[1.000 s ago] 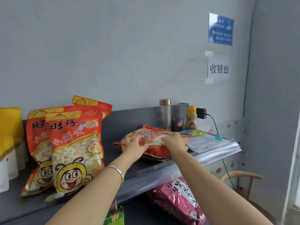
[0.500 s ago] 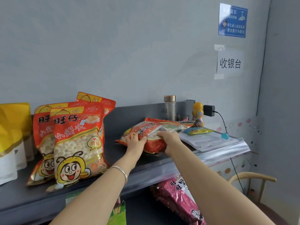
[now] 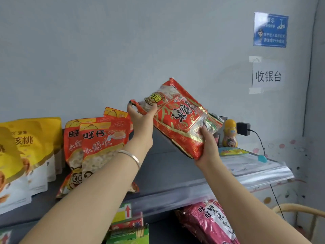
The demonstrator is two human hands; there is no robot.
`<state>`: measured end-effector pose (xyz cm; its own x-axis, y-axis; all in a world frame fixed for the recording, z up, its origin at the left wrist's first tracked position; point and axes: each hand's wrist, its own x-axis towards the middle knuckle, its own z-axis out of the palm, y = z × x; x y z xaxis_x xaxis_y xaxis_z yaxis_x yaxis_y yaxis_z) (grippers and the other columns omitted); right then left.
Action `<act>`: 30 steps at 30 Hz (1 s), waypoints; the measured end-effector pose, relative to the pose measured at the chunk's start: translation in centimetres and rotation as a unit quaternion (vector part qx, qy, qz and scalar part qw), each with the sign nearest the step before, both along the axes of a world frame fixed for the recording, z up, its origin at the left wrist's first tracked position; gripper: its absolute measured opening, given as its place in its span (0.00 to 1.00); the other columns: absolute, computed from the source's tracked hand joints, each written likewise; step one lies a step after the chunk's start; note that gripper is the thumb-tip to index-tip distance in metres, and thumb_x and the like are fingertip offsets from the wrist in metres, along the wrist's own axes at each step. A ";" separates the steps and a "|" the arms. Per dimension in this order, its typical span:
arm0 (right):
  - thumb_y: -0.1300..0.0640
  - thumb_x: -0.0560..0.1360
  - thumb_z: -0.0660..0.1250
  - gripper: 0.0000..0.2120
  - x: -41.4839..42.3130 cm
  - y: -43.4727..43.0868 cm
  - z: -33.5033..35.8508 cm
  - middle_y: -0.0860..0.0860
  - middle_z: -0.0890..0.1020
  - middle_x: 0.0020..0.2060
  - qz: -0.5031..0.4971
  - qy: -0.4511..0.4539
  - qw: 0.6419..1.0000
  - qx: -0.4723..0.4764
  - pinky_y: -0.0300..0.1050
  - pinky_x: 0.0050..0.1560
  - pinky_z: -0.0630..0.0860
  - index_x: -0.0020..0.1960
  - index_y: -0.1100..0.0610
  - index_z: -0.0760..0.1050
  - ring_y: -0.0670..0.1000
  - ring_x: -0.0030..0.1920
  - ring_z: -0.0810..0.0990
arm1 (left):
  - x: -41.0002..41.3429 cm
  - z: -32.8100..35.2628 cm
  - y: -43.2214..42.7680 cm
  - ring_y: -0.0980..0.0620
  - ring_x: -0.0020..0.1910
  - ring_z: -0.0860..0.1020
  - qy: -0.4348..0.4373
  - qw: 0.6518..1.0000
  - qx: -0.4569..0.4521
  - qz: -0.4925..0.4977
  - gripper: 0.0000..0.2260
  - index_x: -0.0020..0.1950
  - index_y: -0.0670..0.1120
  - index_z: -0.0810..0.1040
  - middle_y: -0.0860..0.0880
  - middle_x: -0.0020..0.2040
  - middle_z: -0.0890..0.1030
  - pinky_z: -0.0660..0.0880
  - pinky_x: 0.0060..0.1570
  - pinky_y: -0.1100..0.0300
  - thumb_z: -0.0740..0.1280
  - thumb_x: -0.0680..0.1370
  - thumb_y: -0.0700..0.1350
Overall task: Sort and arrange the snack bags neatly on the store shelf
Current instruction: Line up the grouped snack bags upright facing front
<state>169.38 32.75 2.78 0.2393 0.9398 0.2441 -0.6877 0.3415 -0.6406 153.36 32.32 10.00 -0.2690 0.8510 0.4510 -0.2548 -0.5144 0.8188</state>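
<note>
A red and gold snack bag (image 3: pixel 177 118) is held tilted in the air above the grey shelf (image 3: pixel 168 166). My left hand (image 3: pixel 141 118) grips its upper left corner. My right hand (image 3: pixel 207 147) grips its lower right edge from below. Behind that edge a second, greenish bag edge (image 3: pixel 213 120) peeks out; I cannot tell whether my right hand holds it too. To the left, orange-red snack bags (image 3: pixel 98 147) stand upright on the shelf, with yellow and white bags (image 3: pixel 26 155) further left.
A yellow figure-shaped bottle (image 3: pixel 230 133), a black plug adapter (image 3: pixel 243 128) with its cable, and a flat clear plastic bag (image 3: pixel 246 164) occupy the shelf's right end. Below the shelf lie a pink snack bag (image 3: pixel 211 222) and small green boxes (image 3: pixel 128 233). A wooden chair back (image 3: pixel 299 208) stands at the lower right.
The red and gold bag lay flat on the shelf under both hands; now both hands have lifted it up and tilted it. The camera has moved closer and leftward.
</note>
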 end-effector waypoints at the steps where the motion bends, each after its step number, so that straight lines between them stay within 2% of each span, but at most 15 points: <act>1: 0.46 0.72 0.71 0.29 -1.3 0.1 0.5 0.58 0.81 0.60 0.006 -0.006 1.000 0.021 0.60 0.51 0.80 0.70 0.52 0.69 0.61 0.55 0.82 | -1.3 0.7 -0.1 0.46 0.68 0.68 -0.022 1.000 0.015 0.009 0.34 0.73 0.56 0.53 0.48 0.73 0.63 0.68 0.61 0.51 0.70 0.75 0.48; 3: 0.44 0.67 0.74 0.36 -4.4 0.0 1.6 0.59 0.79 0.62 0.022 -0.008 0.997 0.071 0.65 0.56 0.77 0.71 0.53 0.67 0.63 0.59 0.80 | -4.2 1.7 -0.7 0.44 0.66 0.72 -0.066 0.997 0.043 0.025 0.31 0.71 0.55 0.56 0.46 0.71 0.65 0.72 0.61 0.45 0.70 0.73 0.47; 7: 0.50 0.75 0.68 0.26 -11.2 -0.2 4.7 0.60 0.79 0.61 0.081 -0.017 0.989 0.123 0.66 0.56 0.76 0.71 0.55 0.67 0.64 0.58 0.80 | -10.6 3.8 -3.1 0.47 0.67 0.70 -0.080 0.983 0.107 0.124 0.31 0.72 0.53 0.55 0.46 0.73 0.63 0.71 0.65 0.46 0.69 0.75 0.46; 11: 0.51 0.75 0.69 0.25 -20.2 -1.5 7.8 0.62 0.80 0.59 0.129 -0.042 0.980 0.147 0.67 0.55 0.77 0.70 0.57 0.68 0.65 0.56 0.81 | -18.9 5.9 -6.2 0.49 0.73 0.62 -0.072 0.960 0.161 0.215 0.38 0.76 0.54 0.46 0.47 0.77 0.54 0.64 0.69 0.51 0.68 0.76 0.47; 14: 0.54 0.76 0.69 0.25 -27.3 -3.8 9.3 0.62 0.81 0.58 0.140 -0.059 0.974 0.165 0.67 0.55 0.77 0.70 0.58 0.67 0.64 0.54 0.82 | -26.5 6.3 -8.7 0.47 0.70 0.67 -0.084 0.951 0.179 0.238 0.38 0.75 0.55 0.47 0.45 0.75 0.58 0.68 0.67 0.47 0.69 0.75 0.47; 16: 0.55 0.76 0.68 0.24 -31.8 -5.5 9.8 0.60 0.82 0.56 0.150 -0.059 0.971 0.177 0.62 0.51 0.80 0.69 0.60 0.66 0.60 0.51 0.84 | -31.5 5.9 -10.8 0.47 0.65 0.72 -0.094 0.948 0.165 0.254 0.34 0.73 0.55 0.51 0.44 0.72 0.64 0.72 0.63 0.46 0.69 0.75 0.48; 17: 0.57 0.77 0.68 0.20 -34.0 -6.2 10.0 0.57 0.83 0.52 0.156 -0.066 0.968 0.182 0.56 0.48 0.82 0.66 0.60 0.66 0.55 0.47 0.85 | -33.9 5.6 -11.8 0.47 0.63 0.74 -0.100 0.946 0.156 0.265 0.33 0.72 0.54 0.53 0.45 0.70 0.67 0.74 0.61 0.46 0.69 0.74 0.48; 19: 0.58 0.78 0.66 0.13 -38.4 -7.8 10.0 0.49 0.82 0.43 0.175 -0.079 0.963 0.188 0.46 0.38 0.82 0.60 0.54 0.66 0.47 0.38 0.85 | -38.5 4.7 -13.8 0.47 0.61 0.76 -0.116 0.942 0.139 0.281 0.32 0.71 0.54 0.54 0.45 0.68 0.69 0.75 0.60 0.45 0.69 0.74 0.49; 20: 0.58 0.78 0.65 0.12 -40.5 -8.6 9.9 0.48 0.81 0.43 0.183 -0.088 0.960 0.193 0.45 0.36 0.81 0.59 0.52 0.66 0.46 0.37 0.85 | -40.6 4.3 -14.9 0.47 0.61 0.76 -0.123 0.941 0.130 0.287 0.32 0.71 0.54 0.54 0.45 0.68 0.70 0.75 0.59 0.45 0.69 0.74 0.49; 22: 0.58 0.78 0.66 0.09 -44.6 -10.5 9.6 0.51 0.82 0.45 0.193 -0.104 0.954 0.206 0.47 0.38 0.81 0.55 0.50 0.69 0.49 0.39 0.85 | -44.9 3.3 -16.9 0.45 0.60 0.76 -0.133 0.940 0.107 0.296 0.33 0.72 0.55 0.53 0.44 0.67 0.70 0.75 0.58 0.42 0.70 0.74 0.48; 24: 0.58 0.78 0.66 0.10 -48.6 -12.0 9.1 0.55 0.82 0.49 0.201 -0.119 0.949 0.210 0.50 0.42 0.82 0.57 0.51 0.69 0.53 0.44 0.85 | -48.9 2.3 -19.0 0.44 0.57 0.78 -0.152 0.940 0.091 0.290 0.33 0.73 0.53 0.53 0.43 0.66 0.70 0.77 0.54 0.41 0.70 0.75 0.46; 26: 0.57 0.78 0.67 0.14 -52.3 -13.4 8.4 0.57 0.82 0.53 0.212 -0.129 0.947 0.205 0.51 0.43 0.82 0.61 0.53 0.69 0.56 0.47 0.85 | -52.4 1.1 -20.9 0.47 0.52 0.80 -0.167 0.939 0.080 0.290 0.31 0.73 0.51 0.54 0.44 0.63 0.72 0.79 0.49 0.44 0.69 0.76 0.43; 28: 0.56 0.78 0.67 0.10 -55.8 -14.4 7.6 0.58 0.83 0.53 0.227 -0.144 0.941 0.205 0.50 0.42 0.82 0.57 0.50 0.70 0.57 0.47 0.85 | -55.6 -0.2 -22.7 0.50 0.49 0.80 -0.171 0.936 0.065 0.300 0.30 0.73 0.53 0.55 0.48 0.59 0.73 0.80 0.46 0.49 0.67 0.77 0.43; 30: 0.55 0.77 0.67 0.09 -59.3 -15.3 6.7 0.56 0.83 0.53 0.241 -0.157 0.936 0.200 0.49 0.41 0.83 0.56 0.48 0.70 0.56 0.46 0.85 | -58.7 -1.5 -24.0 0.51 0.50 0.80 -0.174 0.933 0.047 0.312 0.28 0.74 0.53 0.56 0.47 0.61 0.73 0.80 0.44 0.51 0.66 0.78 0.43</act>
<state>110.08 17.47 9.43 -0.3325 0.7379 0.5873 -0.6233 0.2955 -0.7240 94.64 8.27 8.49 -0.8431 0.4408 0.3081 -0.1244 -0.7172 0.6857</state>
